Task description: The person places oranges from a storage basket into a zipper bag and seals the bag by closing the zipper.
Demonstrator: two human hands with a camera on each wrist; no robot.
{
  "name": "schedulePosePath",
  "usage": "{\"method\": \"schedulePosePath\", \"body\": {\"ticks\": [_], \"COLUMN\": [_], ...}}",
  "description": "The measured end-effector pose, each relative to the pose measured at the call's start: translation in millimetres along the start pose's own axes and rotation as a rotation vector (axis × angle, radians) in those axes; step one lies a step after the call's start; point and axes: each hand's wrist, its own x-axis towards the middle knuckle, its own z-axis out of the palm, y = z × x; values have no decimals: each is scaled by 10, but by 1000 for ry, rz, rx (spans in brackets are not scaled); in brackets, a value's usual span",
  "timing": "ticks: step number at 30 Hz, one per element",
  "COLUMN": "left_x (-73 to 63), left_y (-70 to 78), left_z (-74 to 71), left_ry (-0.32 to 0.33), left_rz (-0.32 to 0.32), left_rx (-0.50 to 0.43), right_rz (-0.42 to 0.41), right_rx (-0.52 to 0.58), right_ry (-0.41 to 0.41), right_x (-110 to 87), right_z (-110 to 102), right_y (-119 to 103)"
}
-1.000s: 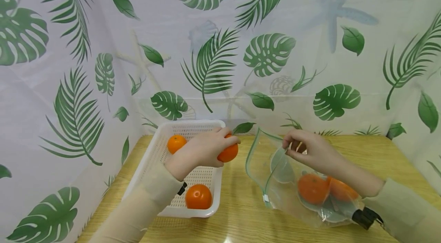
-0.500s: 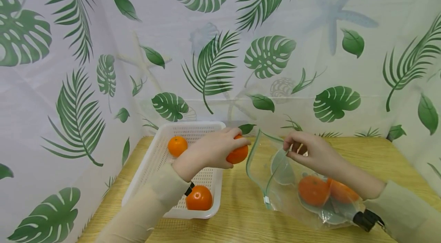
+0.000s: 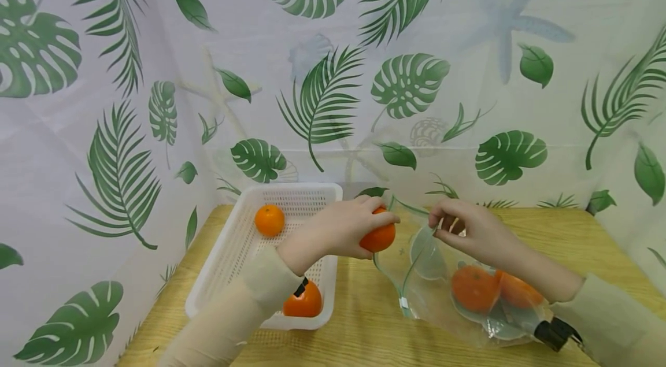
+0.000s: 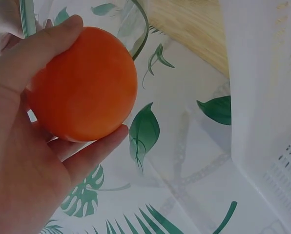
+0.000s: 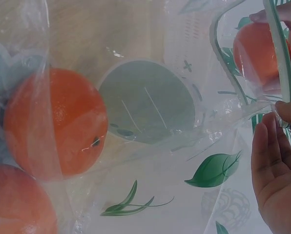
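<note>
"1 wood-grain table. Standing on it?"

"1 white perforated basket. To its right, 1 clear zip bag."

"Hands?"

"2. Right hand: fingertips pinching the bag's edge, mouth parted. Left hand: fingers and thumb curled round 1 held fruit, orange."

"Other fruit?"

"4, also orange. Basket: 1 near fruit, 1 far fruit. Bag: 2 bagged fruits."

"Changes?"

"1. Held fruit: over the basket's right rim 1 second ago, now at the bag's mouth. Right hand: place kept."

"Meaning?"

"Judgement: the carry across looks nearly done. Contact with the film: cannot tell."

"Smallest item?"

"1 white slider, mouth's near corner."
</note>
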Motion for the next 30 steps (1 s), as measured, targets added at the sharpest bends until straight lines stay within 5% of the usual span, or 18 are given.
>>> {"method": "schedulePosePath", "body": {"ticks": [30], "left_x": [256], "left_y": [241], "left_z": [284], "left_ry": [-30], "left_rz": [81], "left_rx": [6], "right_rz": [7], "right_rx": [6], "right_ry": [-6], "right_x": [-17], "right_z": [-9], "right_y": [21]}}
